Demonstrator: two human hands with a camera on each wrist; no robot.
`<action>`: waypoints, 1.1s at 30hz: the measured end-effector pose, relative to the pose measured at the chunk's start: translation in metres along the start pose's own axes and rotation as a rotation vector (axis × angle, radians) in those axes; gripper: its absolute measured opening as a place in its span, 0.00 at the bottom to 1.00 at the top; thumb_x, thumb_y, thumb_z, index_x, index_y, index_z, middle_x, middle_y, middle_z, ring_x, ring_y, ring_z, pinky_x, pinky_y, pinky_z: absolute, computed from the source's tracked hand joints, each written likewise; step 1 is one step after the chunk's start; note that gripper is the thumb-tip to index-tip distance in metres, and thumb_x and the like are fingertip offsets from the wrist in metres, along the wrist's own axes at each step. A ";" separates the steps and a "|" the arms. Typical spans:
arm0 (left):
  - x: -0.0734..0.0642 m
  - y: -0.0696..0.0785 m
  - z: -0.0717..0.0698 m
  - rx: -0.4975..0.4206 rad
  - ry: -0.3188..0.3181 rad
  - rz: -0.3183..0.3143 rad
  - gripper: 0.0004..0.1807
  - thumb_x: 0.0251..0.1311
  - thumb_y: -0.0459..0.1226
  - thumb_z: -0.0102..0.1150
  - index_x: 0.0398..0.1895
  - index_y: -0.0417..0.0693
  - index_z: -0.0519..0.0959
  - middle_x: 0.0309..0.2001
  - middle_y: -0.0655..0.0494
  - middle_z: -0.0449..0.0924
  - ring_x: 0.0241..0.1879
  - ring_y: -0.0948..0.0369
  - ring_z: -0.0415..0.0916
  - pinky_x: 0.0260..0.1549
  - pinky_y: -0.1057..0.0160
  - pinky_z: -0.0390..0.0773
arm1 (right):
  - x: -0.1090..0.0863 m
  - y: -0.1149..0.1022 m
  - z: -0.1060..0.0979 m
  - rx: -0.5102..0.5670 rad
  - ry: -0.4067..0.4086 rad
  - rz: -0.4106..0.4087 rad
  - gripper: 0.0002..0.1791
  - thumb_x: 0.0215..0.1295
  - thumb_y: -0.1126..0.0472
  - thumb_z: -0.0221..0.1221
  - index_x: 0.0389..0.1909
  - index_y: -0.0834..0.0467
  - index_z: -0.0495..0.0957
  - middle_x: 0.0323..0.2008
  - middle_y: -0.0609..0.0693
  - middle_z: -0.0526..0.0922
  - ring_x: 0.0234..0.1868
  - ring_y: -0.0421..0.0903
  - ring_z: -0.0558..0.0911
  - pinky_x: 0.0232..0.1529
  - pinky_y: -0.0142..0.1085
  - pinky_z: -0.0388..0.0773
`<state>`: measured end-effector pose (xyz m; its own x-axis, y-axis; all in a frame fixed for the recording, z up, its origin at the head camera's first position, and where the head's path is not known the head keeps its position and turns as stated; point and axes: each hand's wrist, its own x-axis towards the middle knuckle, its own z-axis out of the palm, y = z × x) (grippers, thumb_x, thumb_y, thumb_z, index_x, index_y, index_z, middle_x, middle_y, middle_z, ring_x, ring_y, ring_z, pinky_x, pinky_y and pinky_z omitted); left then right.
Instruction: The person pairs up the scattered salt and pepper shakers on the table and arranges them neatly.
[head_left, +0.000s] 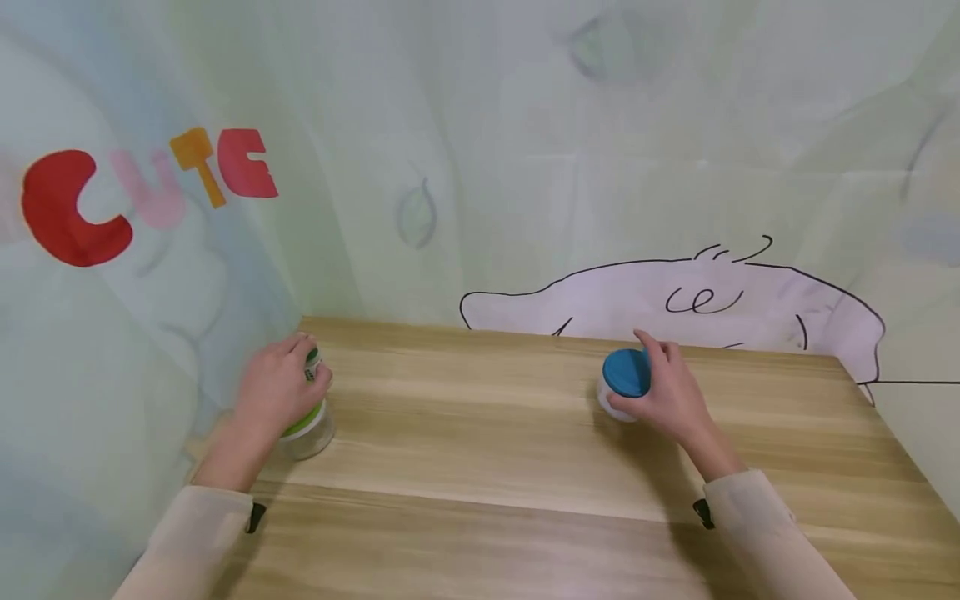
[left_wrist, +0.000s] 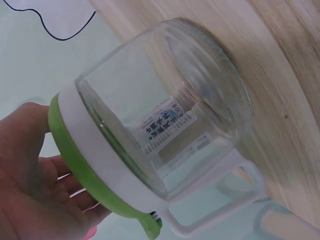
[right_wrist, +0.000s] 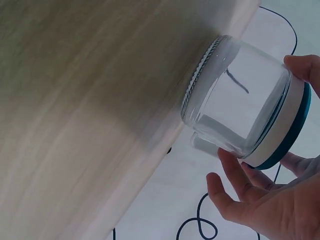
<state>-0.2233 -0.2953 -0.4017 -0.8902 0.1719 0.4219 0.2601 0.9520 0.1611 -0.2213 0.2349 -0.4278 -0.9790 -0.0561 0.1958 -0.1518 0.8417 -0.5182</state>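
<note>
At the left of the table, my left hand grips the top of a clear glass jar that has a bright green lid. Between its thumb and fingers shows a small dark green and white printed patch, largely hidden. The left wrist view shows this jar's white collar, white handle and printed label, with the thumb at the lid's edge. Further right, my right hand spans the blue lid of a second clear jar, thumb on one side, fingers on the other. Both jars stand upright.
The wooden table runs up to a pale printed curtain at the back and left. Coloured letters mark the curtain's left side. A white drawn figure shows behind the table's far edge.
</note>
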 end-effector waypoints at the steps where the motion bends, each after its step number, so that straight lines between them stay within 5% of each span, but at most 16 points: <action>1: -0.001 0.000 0.002 -0.003 0.004 0.004 0.25 0.66 0.37 0.56 0.58 0.22 0.79 0.60 0.23 0.79 0.58 0.28 0.77 0.60 0.33 0.76 | -0.001 0.001 0.000 -0.004 -0.006 0.006 0.57 0.57 0.48 0.76 0.83 0.58 0.55 0.68 0.72 0.66 0.60 0.72 0.75 0.56 0.69 0.79; 7: -0.001 -0.002 0.006 -0.016 0.039 0.011 0.25 0.65 0.36 0.56 0.58 0.21 0.79 0.60 0.22 0.78 0.58 0.27 0.76 0.60 0.32 0.75 | -0.002 0.002 0.002 -0.004 -0.024 0.024 0.53 0.59 0.47 0.74 0.79 0.63 0.60 0.71 0.72 0.63 0.62 0.72 0.73 0.58 0.69 0.78; 13: 0.002 -0.004 0.001 0.003 -0.002 0.007 0.26 0.67 0.36 0.56 0.60 0.21 0.78 0.61 0.22 0.77 0.59 0.27 0.76 0.61 0.32 0.75 | -0.002 0.000 0.003 0.011 -0.059 0.045 0.51 0.61 0.48 0.74 0.78 0.65 0.62 0.74 0.71 0.60 0.65 0.73 0.71 0.61 0.70 0.76; 25: 0.007 -0.009 -0.002 -0.011 0.052 0.038 0.16 0.60 0.26 0.64 0.51 0.24 0.82 0.51 0.27 0.84 0.46 0.29 0.82 0.50 0.31 0.79 | 0.000 -0.008 -0.004 -0.006 -0.123 0.061 0.52 0.63 0.48 0.73 0.79 0.65 0.59 0.75 0.72 0.57 0.65 0.74 0.72 0.62 0.70 0.76; 33: 0.013 -0.013 -0.005 -0.039 -0.022 -0.005 0.18 0.63 0.30 0.68 0.54 0.29 0.82 0.51 0.28 0.83 0.48 0.29 0.80 0.48 0.30 0.79 | -0.001 -0.011 -0.008 -0.040 -0.149 0.079 0.53 0.62 0.47 0.74 0.78 0.66 0.59 0.74 0.73 0.58 0.65 0.76 0.72 0.62 0.70 0.76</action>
<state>-0.2364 -0.3070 -0.3945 -0.8993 0.1729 0.4017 0.2698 0.9423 0.1983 -0.2180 0.2304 -0.4158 -0.9975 -0.0655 0.0282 -0.0709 0.8673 -0.4926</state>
